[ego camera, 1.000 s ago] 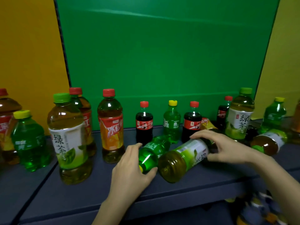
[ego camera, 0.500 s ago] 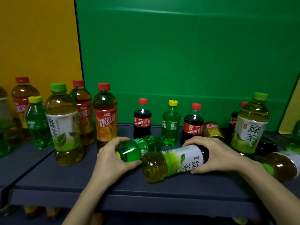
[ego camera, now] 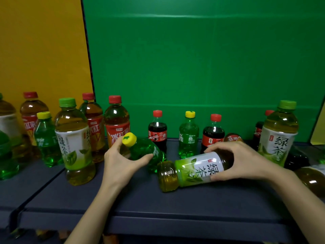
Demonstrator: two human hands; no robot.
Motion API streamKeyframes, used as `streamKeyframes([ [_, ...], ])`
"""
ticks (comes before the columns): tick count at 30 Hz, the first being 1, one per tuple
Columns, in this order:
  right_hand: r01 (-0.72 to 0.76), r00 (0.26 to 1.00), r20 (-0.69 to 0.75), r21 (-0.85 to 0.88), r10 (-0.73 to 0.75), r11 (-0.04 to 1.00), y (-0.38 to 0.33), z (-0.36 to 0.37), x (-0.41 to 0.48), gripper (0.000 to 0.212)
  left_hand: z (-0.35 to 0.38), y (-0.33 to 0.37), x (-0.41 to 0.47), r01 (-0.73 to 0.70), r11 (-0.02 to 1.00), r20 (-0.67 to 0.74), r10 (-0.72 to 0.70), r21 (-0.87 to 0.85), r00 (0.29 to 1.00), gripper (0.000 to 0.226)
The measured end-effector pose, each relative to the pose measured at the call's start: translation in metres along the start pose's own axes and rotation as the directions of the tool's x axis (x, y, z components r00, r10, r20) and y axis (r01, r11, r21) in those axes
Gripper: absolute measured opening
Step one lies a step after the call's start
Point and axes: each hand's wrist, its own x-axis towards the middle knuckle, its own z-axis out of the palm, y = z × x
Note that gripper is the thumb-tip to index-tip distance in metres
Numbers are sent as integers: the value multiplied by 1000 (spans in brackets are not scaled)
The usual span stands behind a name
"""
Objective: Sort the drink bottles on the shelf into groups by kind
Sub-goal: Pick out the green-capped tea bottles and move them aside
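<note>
**Two toppled bottles in hand, ready to stand with their kinds**

My left hand is wrapped around the small green soda bottle, thumb across its belly and fingers behind, tilting it so its yellow cap points up and left. My right hand is clamped over the neck end of the green tea bottle, which lies on its side on the grey shelf, base toward me and to the left.

I judge this as the pick-up step: both strays are gripped, neither yet placed. Matching homes are in view. A standing green tea bottle waits at the left and another at the right; small green sodas stand at the left and in the back row between two colas.

Next I'd right each bottle and set it just beside its own kind, keeping clear of the red-capped iced tea behind my left hand, which could tip easily.
</note>
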Motion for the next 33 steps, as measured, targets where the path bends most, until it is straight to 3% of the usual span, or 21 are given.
streamKeyframes([
  [4,17,998,67,-261,1,965,-31,-33,12,60,0,6,6,-26,999,11,26,33,1000,57],
  [10,143,984,171,-644,-40,752,-87,-69,39,74,-3,6,20,-27,988,35,22,152,999,65],
  [14,254,965,238,-748,-108,613,-109,-69,60,77,-4,4,22,-40,984,45,33,175,998,75],
  [22,384,905,423,-782,-33,490,-154,-57,104,82,-2,-3,22,-29,983,15,27,183,1000,72],
  [26,400,888,459,-726,-40,559,-154,-55,121,87,-2,-3,19,-20,992,17,18,127,1000,69],
  [29,375,905,400,-589,-144,716,-145,-56,123,84,-2,-3,15,-34,994,25,32,99,999,57],
  [31,344,929,277,-395,-247,852,-132,-53,116,85,-2,-6,15,-49,995,22,47,92,999,52],
  [33,322,947,42,-132,-320,937,-116,-41,103,88,-2,-7,13,-57,996,19,56,73,998,49],
])
